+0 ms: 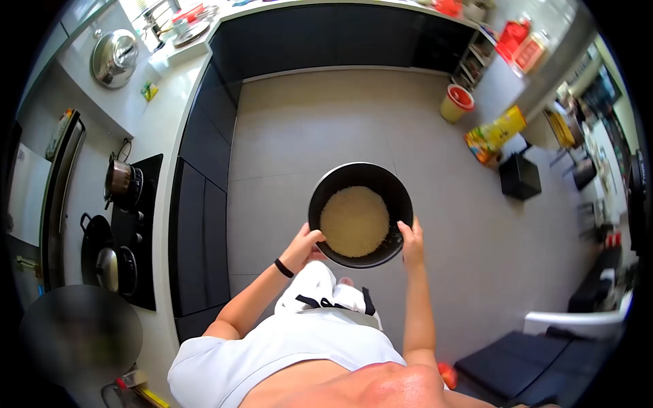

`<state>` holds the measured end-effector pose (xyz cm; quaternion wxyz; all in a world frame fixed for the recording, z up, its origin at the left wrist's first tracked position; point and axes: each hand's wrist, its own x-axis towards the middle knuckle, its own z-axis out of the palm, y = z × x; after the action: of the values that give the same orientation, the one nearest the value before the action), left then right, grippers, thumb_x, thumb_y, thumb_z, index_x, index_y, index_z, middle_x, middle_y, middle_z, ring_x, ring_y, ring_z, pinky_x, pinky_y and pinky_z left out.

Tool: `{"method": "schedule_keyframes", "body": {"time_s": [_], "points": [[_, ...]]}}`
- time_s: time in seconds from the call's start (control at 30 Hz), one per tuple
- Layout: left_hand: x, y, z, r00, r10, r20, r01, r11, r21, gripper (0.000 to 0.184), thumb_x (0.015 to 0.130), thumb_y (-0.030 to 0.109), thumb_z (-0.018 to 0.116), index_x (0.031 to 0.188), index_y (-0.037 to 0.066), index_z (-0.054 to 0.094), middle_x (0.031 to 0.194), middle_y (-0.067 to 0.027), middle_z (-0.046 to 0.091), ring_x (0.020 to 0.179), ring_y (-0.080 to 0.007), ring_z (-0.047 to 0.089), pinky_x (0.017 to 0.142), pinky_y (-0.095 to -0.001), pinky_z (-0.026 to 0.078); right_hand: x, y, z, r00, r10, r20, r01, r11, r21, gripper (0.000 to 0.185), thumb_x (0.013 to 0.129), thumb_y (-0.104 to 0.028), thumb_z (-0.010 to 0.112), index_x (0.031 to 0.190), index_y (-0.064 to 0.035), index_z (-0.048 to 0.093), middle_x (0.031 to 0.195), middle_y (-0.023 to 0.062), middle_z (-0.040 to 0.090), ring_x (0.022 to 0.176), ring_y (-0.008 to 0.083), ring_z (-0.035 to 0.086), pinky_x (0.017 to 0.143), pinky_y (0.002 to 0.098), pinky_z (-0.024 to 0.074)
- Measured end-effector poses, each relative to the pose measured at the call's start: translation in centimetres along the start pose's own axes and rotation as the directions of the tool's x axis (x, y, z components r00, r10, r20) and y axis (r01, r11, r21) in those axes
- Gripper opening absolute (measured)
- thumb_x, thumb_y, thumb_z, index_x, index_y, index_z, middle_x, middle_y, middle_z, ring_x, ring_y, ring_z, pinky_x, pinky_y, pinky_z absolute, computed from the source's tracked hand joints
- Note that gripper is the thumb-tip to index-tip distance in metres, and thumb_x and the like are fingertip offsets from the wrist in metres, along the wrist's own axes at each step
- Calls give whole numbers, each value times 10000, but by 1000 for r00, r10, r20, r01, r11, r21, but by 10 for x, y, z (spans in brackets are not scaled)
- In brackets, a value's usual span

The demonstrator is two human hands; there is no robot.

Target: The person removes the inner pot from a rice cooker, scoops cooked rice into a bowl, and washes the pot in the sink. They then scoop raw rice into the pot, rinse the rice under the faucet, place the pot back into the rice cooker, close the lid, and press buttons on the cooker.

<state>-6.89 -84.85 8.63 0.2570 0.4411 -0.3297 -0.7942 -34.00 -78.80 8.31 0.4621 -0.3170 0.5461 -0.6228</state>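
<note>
Together, left hand point(303, 250), right hand point(411, 241) grip pot point(360, 175); bag point(498, 135) lettering unreadable.

I observe a home kitchen: black cooktop point(137, 234), dark base cabinets point(204, 231), pale countertop point(178, 102), hanging pan lid point(115, 58).

The shirt point(309, 350) at 6 o'clock is white, with a loose short sleeve point(194, 364) towards 7 o'clock and a curved seam. Above it, the trousers point(309, 282) are white too, with black ties point(316, 302) and a black strip point(369, 301) at 5 o'clock. A plain black band point(283, 268) circles the left wrist at 7 o'clock; left hand point(303, 250) and right hand point(411, 243) are bare.
</note>
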Motion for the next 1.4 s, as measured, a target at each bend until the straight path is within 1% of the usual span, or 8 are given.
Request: {"method": "schedule_keyframes", "body": {"time_s": [0.23,0.4,0.53,0.63,0.77,0.9,1.23,1.4], "points": [[200,143,-49,978,73,-193,-77,997,-14,423,872,191,487,1240,-3,412,1106,-151,593,899,-227,662,796,-391,569,302,-20,101,980,-81,180,126,959,-255,508,799,-27,484,1307,-17,498,1181,90,613,1095,171,556,947,295,416],[354,280,-73,987,33,-155,-28,999,37,451,864,217,501,1244,-13,425,1079,-148,612,904,-221,656,785,-397,570,483,-46,143,980,-176,96,200,892,-405,553,738,-45,505,1291,-45,526,948,64,670,805,130,577,746,259,467],[489,376,-47,999,-13,-50,18,995,94,594,856,246,491,1363,60,243,1158,-178,529,891,-263,654,747,-384,585,628,-73,123,968,-250,8,238,912,-333,533,716,-28,493,1245,-15,558,991,77,674,863,132,594,786,251,464],[592,445,-22,999,-17,-45,20,998,58,472,878,241,498,1277,10,395,1113,-139,593,945,-239,646,789,-413,569,741,-87,105,970,-243,-17,221,906,-361,529,712,-23,488,1236,-11,563,995,76,675,866,132,595,783,250,465],[751,519,-13,998,-23,66,23,1000,5,577,871,265,491,1361,81,248,1191,-160,506,883,-272,661,732,-412,588,907,-101,88,978,-205,-42,177,919,-352,533,709,-19,478,1234,-15,566,916,45,658,774,100,561,706,232,458],[877,606,21,1000,-11,-15,11,999,-47,374,905,247,468,1157,-26,512,1052,-145,638,904,-241,670,791,-422,569,1079,-129,80,954,-299,15,285,891,-354,526,703,-23,475,1219,-17,578,846,31,642,698,78,518,652,227,440],[1150,848,57,990,54,131,-28,980,-197,498,909,362,471,1222,-25,467,1076,-190,627,907,-272,667,825,-426,552,1473,-209,97,921,-350,170,386,876,-289,498,714,-23,452,1188,-27,605,710,-14,577,620,52,479,605,209,423],[1314,958,61,991,33,132,-8,982,-189,375,848,123,453,1146,-103,473,1057,-217,605,913,-324,653,836,-436,560,1671,-226,101,928,-318,192,363,887,-287,438,745,-47,486,1167,-5,598,793,15,626,692,77,512,663,225,437]]}}
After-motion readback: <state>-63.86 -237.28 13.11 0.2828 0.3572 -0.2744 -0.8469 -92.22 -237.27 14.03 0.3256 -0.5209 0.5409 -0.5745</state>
